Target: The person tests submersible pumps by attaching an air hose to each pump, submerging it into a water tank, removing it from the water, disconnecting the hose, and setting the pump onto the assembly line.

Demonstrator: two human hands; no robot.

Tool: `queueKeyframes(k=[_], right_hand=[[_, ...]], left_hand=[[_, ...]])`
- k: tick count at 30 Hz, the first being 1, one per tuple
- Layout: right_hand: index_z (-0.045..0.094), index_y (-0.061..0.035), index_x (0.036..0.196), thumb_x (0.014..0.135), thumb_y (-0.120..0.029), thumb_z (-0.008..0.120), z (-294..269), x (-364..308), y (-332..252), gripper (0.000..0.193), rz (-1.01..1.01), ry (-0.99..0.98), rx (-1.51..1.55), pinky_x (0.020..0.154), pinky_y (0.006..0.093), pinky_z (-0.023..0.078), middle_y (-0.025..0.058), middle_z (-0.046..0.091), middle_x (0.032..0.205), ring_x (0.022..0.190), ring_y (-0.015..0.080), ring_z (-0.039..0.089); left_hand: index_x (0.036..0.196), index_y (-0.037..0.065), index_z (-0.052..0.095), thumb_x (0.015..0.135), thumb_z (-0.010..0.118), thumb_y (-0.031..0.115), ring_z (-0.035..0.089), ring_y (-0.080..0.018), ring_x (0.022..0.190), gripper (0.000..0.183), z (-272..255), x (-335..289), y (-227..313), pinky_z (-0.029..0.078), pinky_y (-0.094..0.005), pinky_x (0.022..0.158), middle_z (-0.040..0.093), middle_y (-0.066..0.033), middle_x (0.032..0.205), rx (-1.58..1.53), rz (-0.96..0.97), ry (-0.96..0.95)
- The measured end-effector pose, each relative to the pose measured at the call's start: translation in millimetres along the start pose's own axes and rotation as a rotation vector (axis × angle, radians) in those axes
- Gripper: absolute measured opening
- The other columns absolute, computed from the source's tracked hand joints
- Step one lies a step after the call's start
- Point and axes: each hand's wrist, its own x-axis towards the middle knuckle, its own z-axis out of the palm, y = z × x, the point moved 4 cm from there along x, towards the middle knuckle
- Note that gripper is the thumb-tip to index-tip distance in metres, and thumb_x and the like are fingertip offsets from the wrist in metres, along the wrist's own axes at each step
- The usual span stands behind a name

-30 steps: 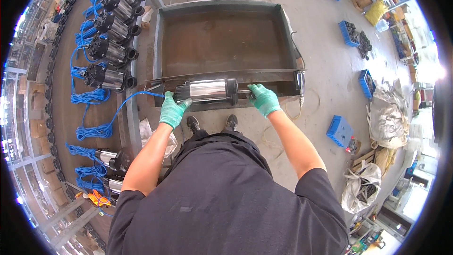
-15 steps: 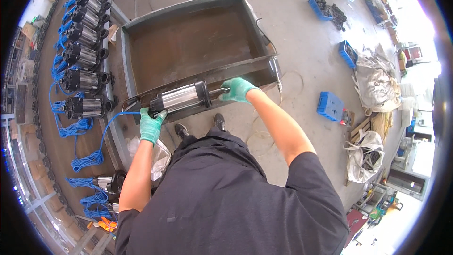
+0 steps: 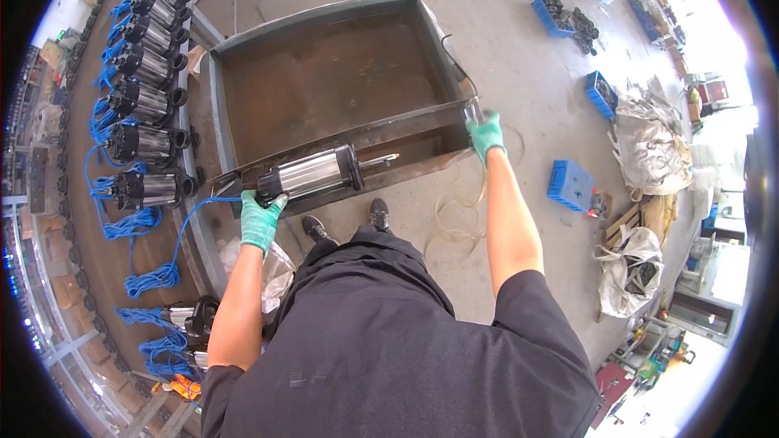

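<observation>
A cylindrical submersible pump, silver with black ends, lies across the front ledge of a metal tank. My left hand, in a green glove, is closed around the pump's left end, by the blue cable. From the pump's right end a thin metal shaft sticks out, free of any hand. My right hand, also gloved in green, is at the tank's front right corner, against a metal hose fitting. Its fingers look closed and slightly blurred; what lies inside them is hidden.
On the left, a row of similar pumps with blue cable coils stands on a conveyor. Clear tubing lies on the floor to the right. Farther right are blue crates and white sacks.
My right hand has left the shaft at the pump's right end and moved right to the tank corner. My left hand stays on the pump, which lies in the same place.
</observation>
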Motion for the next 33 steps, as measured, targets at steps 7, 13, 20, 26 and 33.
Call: queueKeyframes(k=[7, 13, 20, 26, 33], right_hand=[[0.048, -0.015, 0.137, 0.097, -0.022, 0.067, 16.4, 6.3, -33.5, 0.045, -0.322, 0.07, -0.122, 0.083, 0.0375, 0.052, 0.0071, 0.068, 0.101, 0.09, 0.0221, 0.064], [0.058, -0.0139, 0.102, 0.095, -0.01, 0.058, 71.6, -78.9, -28.6, 0.008, -0.246, -0.307, 0.258, 0.051, 0.0285, 0.043, -0.0009, 0.057, 0.074, 0.059, 0.0104, 0.053], [0.067, -0.0136, 0.085, 0.093, -0.011, 0.046, 108.1, -122.8, -34.6, 0.022, 0.023, -0.569, 0.432, 0.039, 0.0236, 0.028, -0.002, 0.056, 0.061, 0.044, 0.0064, 0.041], [0.065, -0.0122, 0.083, 0.09, -0.008, 0.045, 118.2, -117.8, -27.1, 0.022, 0.056, -0.585, 0.484, 0.038, 0.0244, 0.027, -0.0003, 0.056, 0.061, 0.043, 0.008, 0.04], [0.063, -0.01, 0.084, 0.088, -0.007, 0.043, 123.0, -119.9, -30.1, 0.021, 0.073, -0.549, 0.499, 0.036, 0.0239, 0.027, -0.0002, 0.051, 0.061, 0.042, 0.0078, 0.039]], left_hand=[[0.118, -0.001, 0.051, 0.081, 0.087, 0.017, 0.064, -0.0177, 0.091, 0.054, 2.4, -0.6, 12.7, 0.052, -0.0312, 0.087, 0.069, -0.0099, 0.105, -0.033, -0.022, -0.001], [0.114, -0.001, 0.05, 0.08, 0.087, 0.016, 0.065, -0.0178, 0.087, 0.054, 4.7, 6.1, 8.1, 0.053, -0.0311, 0.082, 0.07, -0.0108, 0.102, -0.043, -0.042, 0.013], [0.113, -0.004, 0.053, 0.081, 0.087, 0.02, 0.065, -0.0217, 0.092, 0.053, 5.7, 9.5, 7.7, 0.052, -0.0333, 0.086, 0.07, -0.0145, 0.106, -0.014, -0.064, 0.011], [0.112, -0.005, 0.053, 0.079, 0.089, 0.022, 0.065, -0.022, 0.089, 0.056, 3.6, 10.3, 11.4, 0.052, -0.0331, 0.084, 0.071, -0.0157, 0.103, 0.037, -0.096, -0.006], [0.108, -0.002, 0.055, 0.074, 0.092, 0.025, 0.067, -0.0236, 0.084, 0.058, 1.0, 12.9, 11.6, 0.054, -0.0358, 0.081, 0.072, -0.0153, 0.096, 0.118, -0.073, 0.023]])
